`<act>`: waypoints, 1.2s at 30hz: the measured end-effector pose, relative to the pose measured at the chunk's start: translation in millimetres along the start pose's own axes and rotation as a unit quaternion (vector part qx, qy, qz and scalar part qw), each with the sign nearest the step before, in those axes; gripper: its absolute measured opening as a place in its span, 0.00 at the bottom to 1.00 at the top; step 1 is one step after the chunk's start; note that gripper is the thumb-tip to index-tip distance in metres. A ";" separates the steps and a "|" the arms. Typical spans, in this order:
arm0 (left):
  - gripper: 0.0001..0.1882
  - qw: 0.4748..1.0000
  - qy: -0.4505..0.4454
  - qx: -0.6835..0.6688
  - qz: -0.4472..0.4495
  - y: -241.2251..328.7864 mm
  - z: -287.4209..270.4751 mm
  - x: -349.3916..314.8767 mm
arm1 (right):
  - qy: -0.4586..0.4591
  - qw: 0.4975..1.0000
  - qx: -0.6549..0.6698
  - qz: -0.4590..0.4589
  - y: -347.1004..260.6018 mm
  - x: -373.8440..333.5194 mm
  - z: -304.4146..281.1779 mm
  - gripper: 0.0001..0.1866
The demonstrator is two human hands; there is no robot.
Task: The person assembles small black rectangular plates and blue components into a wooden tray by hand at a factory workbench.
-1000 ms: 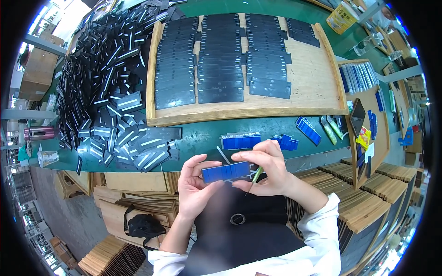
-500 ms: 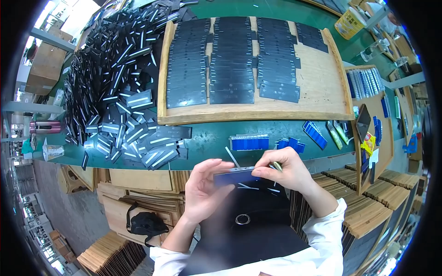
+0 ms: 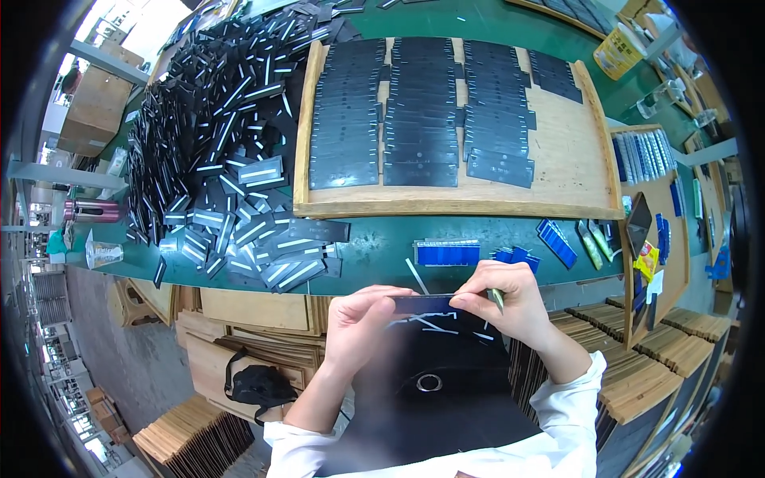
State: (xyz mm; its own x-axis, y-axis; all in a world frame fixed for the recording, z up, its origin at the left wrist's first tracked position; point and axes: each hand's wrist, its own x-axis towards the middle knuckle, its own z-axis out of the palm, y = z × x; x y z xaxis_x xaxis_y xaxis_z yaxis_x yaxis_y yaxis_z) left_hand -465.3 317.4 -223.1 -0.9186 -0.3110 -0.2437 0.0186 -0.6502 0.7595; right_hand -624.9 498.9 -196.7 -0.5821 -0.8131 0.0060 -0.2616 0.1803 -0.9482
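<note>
In front of my lap, just off the table's near edge, a thin dark rectangular panel (image 3: 425, 304) is held level between both hands. My left hand (image 3: 357, 325) pinches its left end with thumb and fingers. At the other end my right hand (image 3: 510, 301) grips the panel between thumb and forefinger. A slim green-and-dark tool (image 3: 496, 299) is also tucked in the right hand's fingers; its kind cannot be made out. Thin white strips (image 3: 434, 323) lie on the dark apron (image 3: 422, 422) below the panel.
A wooden tray (image 3: 462, 209) bears overlapping columns of dark panels (image 3: 343, 135). Left of it lies a big heap of dark pieces with white strips (image 3: 227, 159). Blue solar-cell-like pieces (image 3: 448, 253) and green-handled tools (image 3: 591, 245) lie near the front edge. Wooden boards (image 3: 637, 370) are stacked lower right.
My left hand has closed on the panel's left end, where its fingers were apart before. The panel has tipped to a narrower, nearly edge-on view. The whole scene has shifted slightly rightward.
</note>
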 end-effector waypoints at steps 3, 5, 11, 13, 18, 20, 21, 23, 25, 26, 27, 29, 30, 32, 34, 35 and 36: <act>0.09 0.995 0.010 0.086 -0.047 -0.4 13.7 -0.8 | -0.010 1.000 0.021 -0.002 -0.6 2.6 4.4 0.04; 0.09 0.970 0.019 0.230 -0.082 4.7 27.5 3.3 | -0.013 1.000 0.027 -0.005 -2.0 2.6 3.3 0.03; 0.19 0.971 0.030 0.234 -0.022 11.5 42.3 7.2 | -0.015 0.995 0.086 0.045 -5.8 5.2 -3.2 0.03; 0.37 0.954 0.055 0.271 0.116 13.3 45.4 8.9 | -0.045 0.993 0.064 0.084 -7.5 7.9 -12.0 0.02; 0.29 0.684 -0.068 0.644 0.335 37.8 42.5 14.9 | -0.066 0.986 0.097 0.115 -5.1 15.7 -10.0 0.05; 0.25 0.670 -0.078 0.656 0.339 37.5 45.9 17.9 | -0.085 0.979 0.133 0.130 -2.7 17.3 -8.1 0.06; 0.24 0.660 -0.072 0.664 0.345 34.9 48.1 20.1 | -0.088 0.986 0.096 0.102 -3.4 18.6 -10.2 0.06; 0.23 0.649 -0.070 0.668 0.358 32.4 49.5 23.3 | -0.066 0.991 0.083 0.084 -6.4 18.3 -11.1 0.05; 0.22 0.633 -0.076 0.681 0.359 31.3 47.3 23.9 | -0.088 0.994 0.045 0.056 -9.2 15.7 -15.0 0.13; 0.21 0.665 -0.073 0.653 0.356 27.9 45.4 24.5 | -0.103 0.993 0.051 0.022 -9.3 14.8 -19.7 0.17; 0.20 0.734 -0.058 0.599 0.315 26.0 44.2 23.8 | -0.113 0.991 0.065 -0.016 -6.7 16.6 -22.5 0.19; 0.22 0.881 -0.023 0.427 0.200 14.0 36.4 17.4 | -0.067 0.982 0.018 -0.176 -2.1 25.0 -21.5 0.19; 0.22 0.939 -0.007 0.304 0.158 11.3 37.4 16.6 | -0.023 0.974 -0.041 -0.223 -0.4 26.7 -19.2 0.17; 0.23 0.991 0.015 0.117 0.057 10.6 38.7 13.5 | 0.004 0.968 -0.047 -0.245 5.0 27.2 -15.6 0.14; 0.24 0.988 0.004 0.126 0.094 6.0 38.7 18.0 | 0.011 0.970 -0.030 -0.241 7.5 28.3 -14.1 0.14; 0.28 0.988 0.011 0.129 0.086 2.2 33.4 18.9 | 0.005 0.973 -0.030 -0.227 5.7 29.2 -16.9 0.12; 0.29 0.967 0.030 0.209 0.144 -1.8 29.0 21.9 | 0.014 0.969 -0.065 -0.236 6.7 33.1 -25.5 0.11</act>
State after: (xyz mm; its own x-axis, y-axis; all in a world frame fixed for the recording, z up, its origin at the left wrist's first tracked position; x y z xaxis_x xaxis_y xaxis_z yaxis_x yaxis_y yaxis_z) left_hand -496.9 331.9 -212.3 -0.8740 -0.4858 -0.0102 0.0981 -0.1970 0.9755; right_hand -665.6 487.3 -194.7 -0.3940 -0.8068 0.4403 -0.5973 -0.1393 -0.7898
